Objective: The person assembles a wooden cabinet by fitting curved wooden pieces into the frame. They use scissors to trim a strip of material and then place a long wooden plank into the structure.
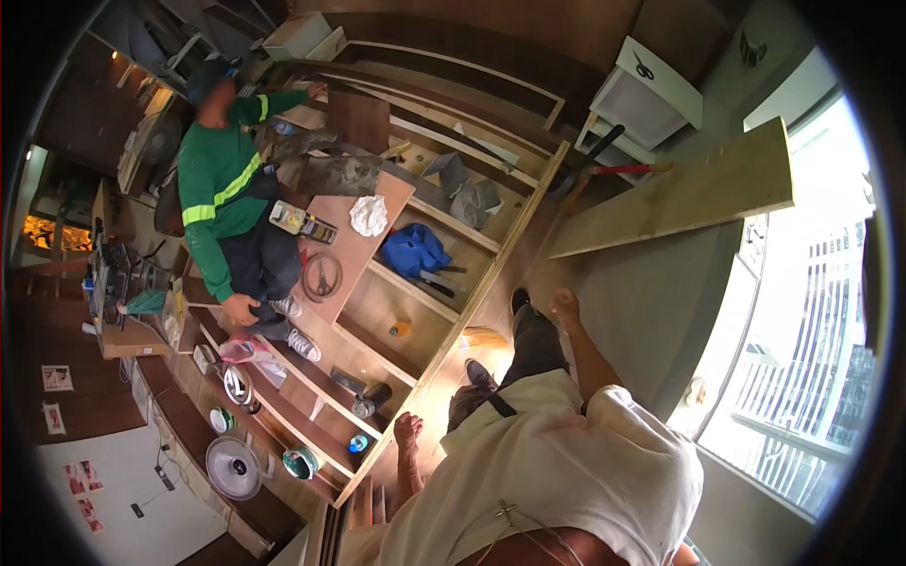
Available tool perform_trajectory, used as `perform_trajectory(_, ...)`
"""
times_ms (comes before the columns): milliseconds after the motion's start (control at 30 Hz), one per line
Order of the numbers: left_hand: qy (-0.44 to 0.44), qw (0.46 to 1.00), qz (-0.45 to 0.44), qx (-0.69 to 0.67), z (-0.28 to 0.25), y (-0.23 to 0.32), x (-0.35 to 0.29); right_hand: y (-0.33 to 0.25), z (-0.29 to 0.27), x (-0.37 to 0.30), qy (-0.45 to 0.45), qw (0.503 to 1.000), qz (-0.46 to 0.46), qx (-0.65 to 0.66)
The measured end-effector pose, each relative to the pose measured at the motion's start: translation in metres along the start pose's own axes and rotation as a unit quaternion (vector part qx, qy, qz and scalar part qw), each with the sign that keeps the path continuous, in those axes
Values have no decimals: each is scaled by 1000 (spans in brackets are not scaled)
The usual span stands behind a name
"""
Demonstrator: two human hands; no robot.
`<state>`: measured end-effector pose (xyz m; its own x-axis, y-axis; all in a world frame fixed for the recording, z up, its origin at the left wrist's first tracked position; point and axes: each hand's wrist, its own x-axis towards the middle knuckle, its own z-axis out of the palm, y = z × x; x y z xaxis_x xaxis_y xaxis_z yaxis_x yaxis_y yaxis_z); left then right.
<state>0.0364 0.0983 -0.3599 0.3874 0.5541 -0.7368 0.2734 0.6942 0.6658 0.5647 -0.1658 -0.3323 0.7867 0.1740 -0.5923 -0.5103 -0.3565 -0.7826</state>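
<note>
My left hand (408, 431) hangs with its fingers curled in, close beside the edge of a large wooden frame (491, 275) divided into compartments. Nothing shows in that hand. My right hand (565, 307) is held out from my body, fingers also curled and no object visible in it. Nearest to it is a long plywood board (689, 193) propped at a slant, apart from the hand. Inside the frame's compartments lie a blue cloth bag (413, 249), an orange bottle (401, 329), a grey crumpled bag (475, 203) and a dark cylindrical can (372, 400).
A person in a green shirt (222, 170) is at the frame's far side. A plywood panel (351, 212) there bears a coiled hose (322, 275) and white cloth (369, 216). A fan (233, 468) stands at left, white cabinets (646, 90) at far right, a bright window (802, 358) at right.
</note>
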Motion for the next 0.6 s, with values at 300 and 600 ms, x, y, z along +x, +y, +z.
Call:
perform_trajectory(300, 147, 984, -96, 37, 160, 51, 20, -127, -7, 200, 58, 948, -305, 66)
perform_trajectory(600, 128, 990, -44, 46, 319, 140, 28, -316, -54, 390, -121, 891, -418, 129)
